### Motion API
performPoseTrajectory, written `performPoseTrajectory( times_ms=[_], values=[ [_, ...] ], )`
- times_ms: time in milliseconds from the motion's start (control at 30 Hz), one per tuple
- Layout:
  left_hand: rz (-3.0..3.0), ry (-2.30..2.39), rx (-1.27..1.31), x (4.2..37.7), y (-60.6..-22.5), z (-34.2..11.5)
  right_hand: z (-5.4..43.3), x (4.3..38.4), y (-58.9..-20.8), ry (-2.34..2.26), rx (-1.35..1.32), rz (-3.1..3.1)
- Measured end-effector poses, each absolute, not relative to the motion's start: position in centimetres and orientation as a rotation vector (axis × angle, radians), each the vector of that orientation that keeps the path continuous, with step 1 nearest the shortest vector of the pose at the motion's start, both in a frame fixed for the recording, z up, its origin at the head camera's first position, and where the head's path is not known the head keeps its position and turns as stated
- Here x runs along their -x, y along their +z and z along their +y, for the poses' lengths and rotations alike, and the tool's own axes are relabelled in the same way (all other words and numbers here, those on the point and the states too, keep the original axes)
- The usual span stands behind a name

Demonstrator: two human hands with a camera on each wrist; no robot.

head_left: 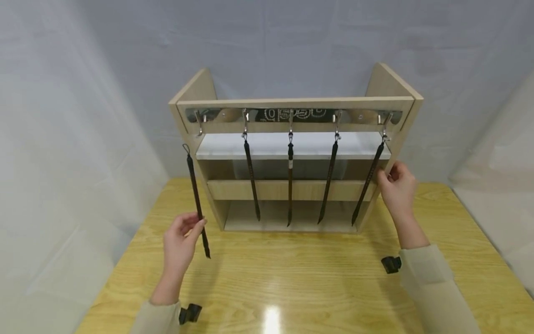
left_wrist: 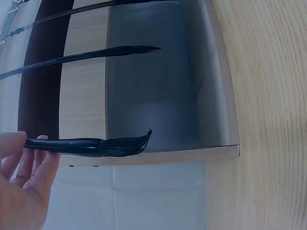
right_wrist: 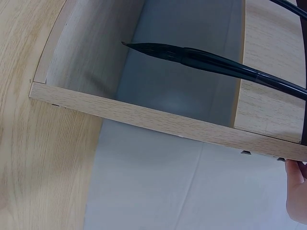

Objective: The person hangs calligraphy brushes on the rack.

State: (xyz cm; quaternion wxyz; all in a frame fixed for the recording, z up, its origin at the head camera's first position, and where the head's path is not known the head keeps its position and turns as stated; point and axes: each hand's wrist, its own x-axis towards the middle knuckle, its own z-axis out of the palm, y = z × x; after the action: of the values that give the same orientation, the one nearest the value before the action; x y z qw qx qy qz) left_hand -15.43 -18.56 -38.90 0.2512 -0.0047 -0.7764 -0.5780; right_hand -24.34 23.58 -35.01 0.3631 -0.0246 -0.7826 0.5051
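A: Light wood-grain table (head_left: pixel 292 278), glossy, one glare spot near the front edge. Grey-white fabric backdrop (head_left: pixel 83 116) on all sides.

B: Counts?

A: One wooden rack (head_left: pixel 292 104) standing on the table, metal hook rail across its top. Five hooks. Five black brushes total: four hanging on the rack, one off it.

B: The loose one?

A: Loose brush (head_left: pixel 197 199) sits just left of the rack's left side panel, near upright, tip down above the table. Long thin black handle, small loop at the top, splayed black bristles. Left hand (head_left: pixel 180 243) pinches it on the lower shaft, thumb and fingertips.

B: Right hand?

A: Right hand (head_left: pixel 398 188) is at the rack's right edge, fingers curled at the rightmost hanging brush (head_left: pixel 367 185). That one hangs from the far-right hook, slanting down-left. Leftmost hook (head_left: pixel 200 121) is bare.
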Motion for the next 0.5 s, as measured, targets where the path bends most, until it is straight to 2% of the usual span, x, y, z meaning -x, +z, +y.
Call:
performPoseTrajectory(
  times_ms=[367,500],
  values=[
    [-2.180,-1.469,0.026,15.2,-38.1,-18.6,22.4,22.8,-33.4,1.297,0.058,-2.032],
    [-2.185,-1.460,0.022,15.1,-37.8,-18.5,23.1,23.8,-34.4,1.293,0.078,-2.040]
  ],
)
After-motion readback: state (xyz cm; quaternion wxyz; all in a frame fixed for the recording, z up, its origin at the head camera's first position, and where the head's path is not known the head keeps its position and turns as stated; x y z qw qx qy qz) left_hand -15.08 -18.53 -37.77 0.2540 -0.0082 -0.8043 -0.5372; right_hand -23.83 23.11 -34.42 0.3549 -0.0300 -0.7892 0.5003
